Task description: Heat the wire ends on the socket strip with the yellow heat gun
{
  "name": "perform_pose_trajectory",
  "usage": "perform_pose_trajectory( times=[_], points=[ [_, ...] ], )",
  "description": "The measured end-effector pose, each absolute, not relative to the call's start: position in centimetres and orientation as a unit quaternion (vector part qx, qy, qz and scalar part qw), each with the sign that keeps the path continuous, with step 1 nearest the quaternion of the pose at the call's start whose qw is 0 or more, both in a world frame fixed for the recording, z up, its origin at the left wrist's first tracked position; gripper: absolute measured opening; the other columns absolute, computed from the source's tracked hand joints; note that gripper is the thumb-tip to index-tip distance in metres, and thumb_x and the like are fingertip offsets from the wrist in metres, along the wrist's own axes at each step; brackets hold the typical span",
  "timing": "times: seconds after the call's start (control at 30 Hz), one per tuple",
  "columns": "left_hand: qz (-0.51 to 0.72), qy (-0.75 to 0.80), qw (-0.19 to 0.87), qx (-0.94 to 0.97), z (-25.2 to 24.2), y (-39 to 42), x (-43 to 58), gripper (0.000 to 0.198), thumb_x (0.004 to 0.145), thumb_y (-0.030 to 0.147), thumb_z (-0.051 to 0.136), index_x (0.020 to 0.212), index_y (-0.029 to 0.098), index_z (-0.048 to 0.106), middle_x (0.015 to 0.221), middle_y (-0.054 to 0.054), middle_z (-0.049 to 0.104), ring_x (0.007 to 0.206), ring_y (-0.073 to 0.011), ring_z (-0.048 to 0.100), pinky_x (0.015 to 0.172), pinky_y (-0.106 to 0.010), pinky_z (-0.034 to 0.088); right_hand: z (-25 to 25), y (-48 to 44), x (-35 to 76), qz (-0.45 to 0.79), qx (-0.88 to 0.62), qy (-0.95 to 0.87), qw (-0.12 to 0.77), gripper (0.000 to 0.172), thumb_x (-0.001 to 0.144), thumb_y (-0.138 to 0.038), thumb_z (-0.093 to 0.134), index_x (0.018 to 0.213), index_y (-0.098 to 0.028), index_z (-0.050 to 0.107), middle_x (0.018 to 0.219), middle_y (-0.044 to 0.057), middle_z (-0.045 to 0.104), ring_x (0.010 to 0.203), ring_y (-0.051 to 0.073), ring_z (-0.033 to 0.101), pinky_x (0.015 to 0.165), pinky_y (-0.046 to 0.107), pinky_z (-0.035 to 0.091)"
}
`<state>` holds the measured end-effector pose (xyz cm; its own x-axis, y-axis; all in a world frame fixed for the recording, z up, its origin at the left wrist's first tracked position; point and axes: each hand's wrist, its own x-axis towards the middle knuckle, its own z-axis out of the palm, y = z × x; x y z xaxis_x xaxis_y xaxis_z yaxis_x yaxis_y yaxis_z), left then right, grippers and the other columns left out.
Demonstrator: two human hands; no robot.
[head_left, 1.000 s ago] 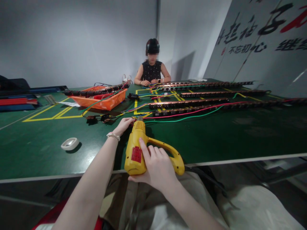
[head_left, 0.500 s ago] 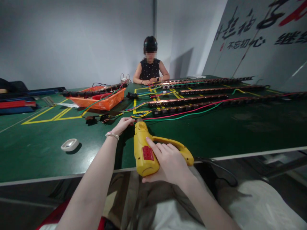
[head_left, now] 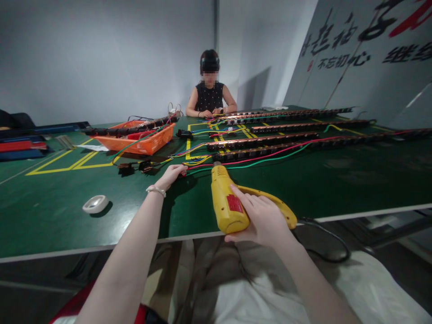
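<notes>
My right hand (head_left: 261,220) grips the handle of a yellow heat gun (head_left: 227,202) with a red label, held just over the green table near its front edge, nozzle pointing away from me. My left hand (head_left: 172,174) reaches forward and pinches the ends of coloured wires (head_left: 199,167) on the table, left of the gun's nozzle. A bracelet sits on that wrist. The red and green wires run right along long dark strips (head_left: 263,144) with copper contacts.
A white tape roll (head_left: 95,203) lies at the left. An orange basket (head_left: 141,138) with parts stands behind it, small black connectors (head_left: 135,167) in front. Another person (head_left: 209,94) sits at the far side, hands on the table. The gun's black cord (head_left: 324,243) hangs off the front edge.
My right hand has carried the heat gun to the right, away from my left hand. My left hand has stayed on the wire ends.
</notes>
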<state>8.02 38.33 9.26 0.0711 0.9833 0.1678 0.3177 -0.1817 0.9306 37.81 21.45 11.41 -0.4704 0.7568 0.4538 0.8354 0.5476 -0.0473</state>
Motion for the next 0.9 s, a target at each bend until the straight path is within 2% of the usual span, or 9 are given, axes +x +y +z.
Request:
perform_pose_trajectory(
  times=[0.2,0.37,0.53,0.9],
  points=[
    [0.462,0.498,0.398,0.617,9.5,38.2,8.2,0.036,0.068,0.049,0.062,0.052,0.018,0.052,0.057,-0.001,0.052,0.061,-0.0148,0.045,0.066,-0.029,0.036,11.7,22.1,40.5,-0.138,-0.507,-0.826,0.203,0.115,0.056,-0.079,0.06,0.143,-0.01,0.028,0.098,0.01,0.067,0.084,0.027,0.063,0.076,0.038,0.045],
    [0.472,0.483,0.41,0.613,9.5,38.2,8.4,0.043,0.068,0.056,0.061,0.052,0.018,0.048,0.056,0.001,0.05,0.059,-0.0135,0.043,0.065,-0.029,0.035,11.4,22.3,41.3,-0.173,-0.51,-0.816,0.211,0.115,0.057,-0.082,0.056,0.142,-0.009,0.029,0.097,0.011,0.067,0.081,0.026,0.063,0.071,0.037,0.044],
    [0.48,0.485,0.411,0.605,9.3,38.3,8.3,0.042,0.067,0.055,0.063,0.052,0.018,0.049,0.056,0.002,0.049,0.058,-0.0124,0.043,0.064,-0.028,0.033,10.9,21.7,39.8,-0.19,-0.534,-0.794,0.219,0.112,0.061,-0.084,0.048,0.141,-0.007,0.031,0.091,0.012,0.066,0.077,0.026,0.062,0.071,0.037,0.043],
    [0.469,0.516,0.393,0.6,9.2,38.2,8.2,0.04,0.065,0.054,0.065,0.053,0.017,0.054,0.056,0.001,0.051,0.059,-0.0132,0.044,0.063,-0.028,0.034,10.5,20.7,33.3,-0.141,-0.516,-0.814,0.226,0.113,0.063,-0.086,0.039,0.142,-0.006,0.029,0.093,0.013,0.06,0.081,0.026,0.056,0.074,0.038,0.038]
  ],
)
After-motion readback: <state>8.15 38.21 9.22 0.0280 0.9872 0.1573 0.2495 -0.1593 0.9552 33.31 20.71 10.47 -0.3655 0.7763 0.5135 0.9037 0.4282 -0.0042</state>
